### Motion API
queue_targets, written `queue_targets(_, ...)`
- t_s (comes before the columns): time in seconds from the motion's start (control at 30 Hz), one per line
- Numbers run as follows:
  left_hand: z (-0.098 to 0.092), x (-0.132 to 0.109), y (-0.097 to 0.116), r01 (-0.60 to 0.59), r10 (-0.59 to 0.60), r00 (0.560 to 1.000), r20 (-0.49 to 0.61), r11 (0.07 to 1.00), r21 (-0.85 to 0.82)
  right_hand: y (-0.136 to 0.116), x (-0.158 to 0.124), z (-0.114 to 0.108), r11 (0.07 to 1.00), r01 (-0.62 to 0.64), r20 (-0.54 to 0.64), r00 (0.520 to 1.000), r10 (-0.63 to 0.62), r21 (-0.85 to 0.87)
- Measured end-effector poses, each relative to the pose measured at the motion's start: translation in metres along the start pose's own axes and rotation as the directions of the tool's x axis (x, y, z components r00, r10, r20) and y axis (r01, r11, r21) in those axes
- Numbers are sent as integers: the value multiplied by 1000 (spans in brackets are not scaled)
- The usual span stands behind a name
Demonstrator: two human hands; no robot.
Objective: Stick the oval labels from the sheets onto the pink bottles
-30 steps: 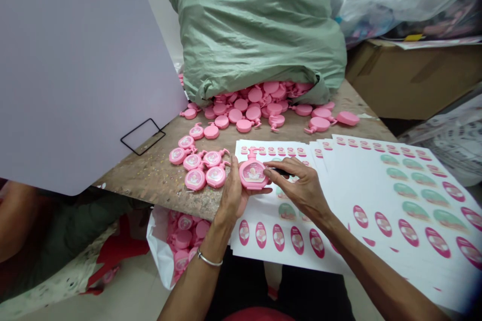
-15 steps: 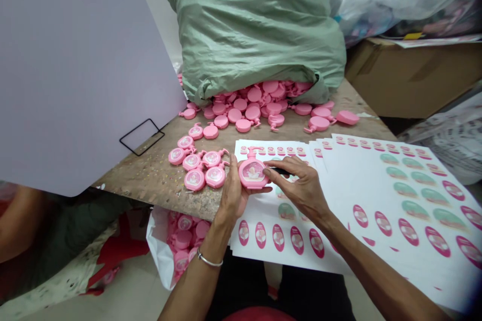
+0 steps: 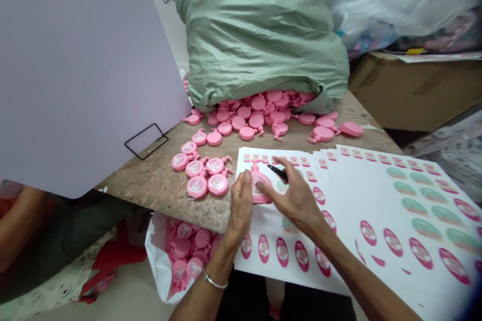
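A small pink pump bottle (image 3: 259, 196) stands over the sticker sheets, gripped by my left hand (image 3: 241, 203) along its left side. My right hand (image 3: 297, 195) lays its thumb across the bottle's front label, which is mostly covered. Between the fingers of that hand is a slim black tool (image 3: 277, 172); its exact kind is unclear. Beneath both hands lies a white sticker sheet (image 3: 269, 257) with pink oval and green labels. Left of my hands, several labelled pink bottles (image 3: 197, 186) lie on the wooden table (image 3: 150, 180).
A green sack (image 3: 259, 35) spills plain pink bottles (image 3: 256, 120) at the back. More sticker sheets (image 3: 361, 185) spread to the right. A white bag (image 3: 156, 261) of bottles hangs below the front edge. A grey panel (image 3: 83, 70) blocks the left, beside another person's arm (image 3: 22, 225).
My right thumb has moved onto the bottle's label, and the black tool now points up and left, away from the bottle. The view has shifted slightly.
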State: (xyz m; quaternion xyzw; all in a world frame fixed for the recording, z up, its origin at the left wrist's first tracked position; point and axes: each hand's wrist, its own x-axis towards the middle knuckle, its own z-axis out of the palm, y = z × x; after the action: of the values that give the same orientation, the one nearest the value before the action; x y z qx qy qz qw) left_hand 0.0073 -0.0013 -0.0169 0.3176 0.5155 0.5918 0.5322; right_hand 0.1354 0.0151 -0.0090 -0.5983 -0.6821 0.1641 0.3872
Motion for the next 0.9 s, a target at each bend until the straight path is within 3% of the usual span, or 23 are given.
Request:
queue_targets(0.07,-3,-3,-5,-28,28,999,-41,1000,-5,5,0,14,991,-64,87,995,54,115)
queue_targets(0.13,-14,-4,-7,-47,49,998,-27,997,54,14,2,23,987,-127,103,988,117,99)
queue_targets(0.2,-34,1,-4,-66,75,996,-42,982,178,25,7,28,985,-152,107,984,143,84)
queue_targets(0.27,-66,13,5,-103,150,980,-133,946,306,30,12,32,986,-121,177,979,99,117)
queue_targets(0.33,-103,34,19,-178,286,932,-224,897,404,27,16,37,989,-45,262,965,7,142)
queue_targets(0.4,-138,64,36,-242,392,890,-232,840,486,17,22,46,993,54,306,948,-84,106)
queue_targets(0.5,-175,119,62,-274,410,894,-179,819,505,-1,35,66,979,203,410,895,-176,-23)
queue_targets(0.6,-188,172,78,-281,357,932,-60,819,501,-13,55,85,951,280,611,778,-145,-130)
queue_targets(0.7,-188,206,80,-291,285,955,89,827,481,-23,73,101,942,296,742,665,-83,-160)
queue_targets(0.8,-190,217,71,-299,223,952,211,831,469,-34,78,112,933,324,790,608,-78,-157)
queue_targets(0.9,-204,205,61,-305,207,947,247,823,479,-49,66,121,914,379,801,587,-117,-144)
